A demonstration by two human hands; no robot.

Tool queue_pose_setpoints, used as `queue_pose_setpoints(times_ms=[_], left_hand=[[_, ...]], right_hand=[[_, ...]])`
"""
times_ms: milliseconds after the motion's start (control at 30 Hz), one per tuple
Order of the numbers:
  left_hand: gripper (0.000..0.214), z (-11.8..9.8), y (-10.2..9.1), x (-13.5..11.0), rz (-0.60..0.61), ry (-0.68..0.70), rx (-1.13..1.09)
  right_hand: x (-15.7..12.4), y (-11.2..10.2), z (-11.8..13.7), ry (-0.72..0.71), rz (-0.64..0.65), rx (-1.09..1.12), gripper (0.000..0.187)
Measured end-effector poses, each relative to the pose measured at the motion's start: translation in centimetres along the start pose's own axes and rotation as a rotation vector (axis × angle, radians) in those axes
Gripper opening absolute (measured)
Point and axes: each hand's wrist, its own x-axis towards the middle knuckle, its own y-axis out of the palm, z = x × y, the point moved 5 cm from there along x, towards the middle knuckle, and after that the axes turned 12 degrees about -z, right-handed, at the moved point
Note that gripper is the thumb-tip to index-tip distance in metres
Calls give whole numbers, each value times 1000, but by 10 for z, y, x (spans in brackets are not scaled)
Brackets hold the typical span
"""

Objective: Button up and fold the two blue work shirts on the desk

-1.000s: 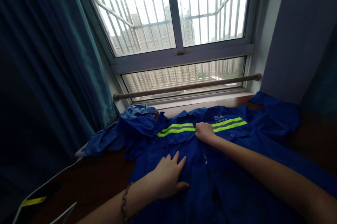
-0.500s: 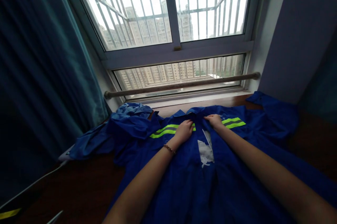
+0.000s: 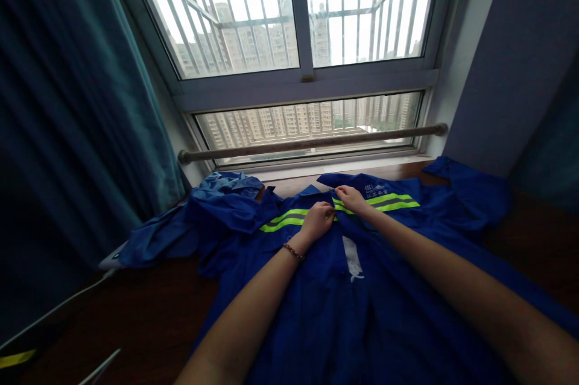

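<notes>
A blue work jacket [image 3: 289,288] with yellow-green and grey reflective stripes lies spread out, collar toward the window. My left hand [image 3: 319,221] is closed on its left front edge, at the end of the stripe. Just up and right of it, my right hand [image 3: 351,199] pinches the edge of the right front panel, level with the stripe. The two front edges nearly meet between my hands. Below them, a white label [image 3: 352,257] shows through the narrow gap. White lettering [image 3: 376,190] is visible on the right chest.
Crumpled blue cloth [image 3: 163,240] lies at the left, beside a white power strip [image 3: 113,257] with a cable. A teal curtain [image 3: 81,131] hangs at the left. Behind the jacket, a rail [image 3: 312,143] crosses the barred window. A yellow object [image 3: 17,359] sits at the lower left.
My right hand has moved left, drawing the right front panel toward the left one. The gap has narrowed, covering part of the white label, and the chest lettering has come into view.
</notes>
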Motion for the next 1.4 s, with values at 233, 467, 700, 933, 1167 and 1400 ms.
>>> queue_pose_setpoints(times_ms=[233,467,700,933,1167,1400], left_hand=[[12,-10,-8,2,-7,17,-50],[28,-6,1,-1,99,-63,-264],[30,-5,3,-2,102,-142,-357],[36,-3,4,-3,113,-164,-344],[39,-5,1,-2,133,-161,-391],[20,-2,-5,1,366,-229,-254]], right_hand=[[-61,-18,13,-197,15,-250,23],[-75,-14,-11,-118,13,-234,19],[-56,-14,-38,61,27,-54,28],[-58,-9,-41,160,59,393,23],[-53,-7,-43,397,225,707,21],[-54,-14,-44,565,298,928,19]])
